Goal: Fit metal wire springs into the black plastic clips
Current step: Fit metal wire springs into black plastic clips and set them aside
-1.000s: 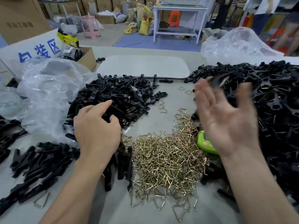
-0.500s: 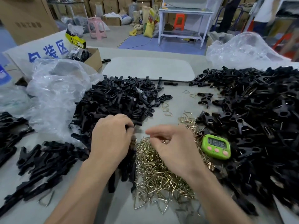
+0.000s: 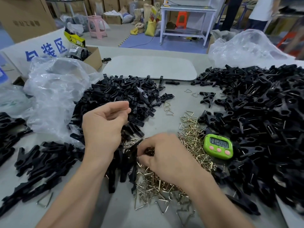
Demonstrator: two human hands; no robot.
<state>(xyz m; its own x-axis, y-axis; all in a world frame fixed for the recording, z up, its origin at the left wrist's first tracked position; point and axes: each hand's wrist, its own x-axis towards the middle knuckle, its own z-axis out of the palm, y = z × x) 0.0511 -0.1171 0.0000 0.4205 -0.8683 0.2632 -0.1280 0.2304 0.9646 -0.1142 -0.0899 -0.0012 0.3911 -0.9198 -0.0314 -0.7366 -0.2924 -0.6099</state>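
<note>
Picking was the step, I judge: your right hand (image 3: 164, 155) dug curled fingers into the springs (image 3: 192, 143), though blur hid whether it pinched one. Your left hand (image 3: 105, 127) hovered loosely curled, holding nothing, above the clips (image 3: 120, 94). Next you needed one spring and one clip brought together.

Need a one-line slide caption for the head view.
Head view: right hand among the wire springs, left hand raised over the black clips, green timer alongside.

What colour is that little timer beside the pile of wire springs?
The timer is bright green with three pink buttons, shown best in the head view.
</note>
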